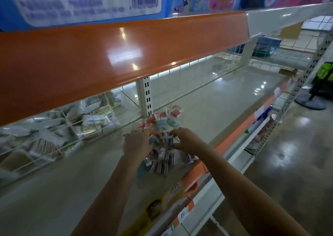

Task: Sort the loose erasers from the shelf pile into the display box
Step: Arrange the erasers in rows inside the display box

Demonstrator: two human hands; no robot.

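Forearms: two bare arms reach in from the bottom edge, up over the front lip of the shelf (pixel 212 98).
Price strip: an orange rail (pixel 195 172) runs along the shelf's front edge, carrying blurred paper labels.
Near erasers: a cluster of sleeved erasers (pixel 162 161), white and purple wrappers with some pale blue ones, lies on the shelf just below the hands, some standing on edge.
Left hand: the left hand (pixel 137 142) sits back-up on the left side of the pile, fingers bent down into it; what its grip has, cannot be told through the motion blur.
Right hand: the right hand (pixel 187 141) meets the pile from the right, fingers curled inward and thumb set below; its grip appears to close on erasers at the pile's middle, though the blur hides the contact.
Display box: a clear-walled shape seems to stand between the hands, but it is too blurred to confirm.
Far erasers: red-and-white and blue erasers (pixel 162 120) lie beyond the fingertips, near the white slotted upright (pixel 145 95).
Wire bins: to the left, wire dividers (pixel 72 125) hold packaged goods.
Above: a glossy orange shelf face (pixel 108 55) overhangs everything.
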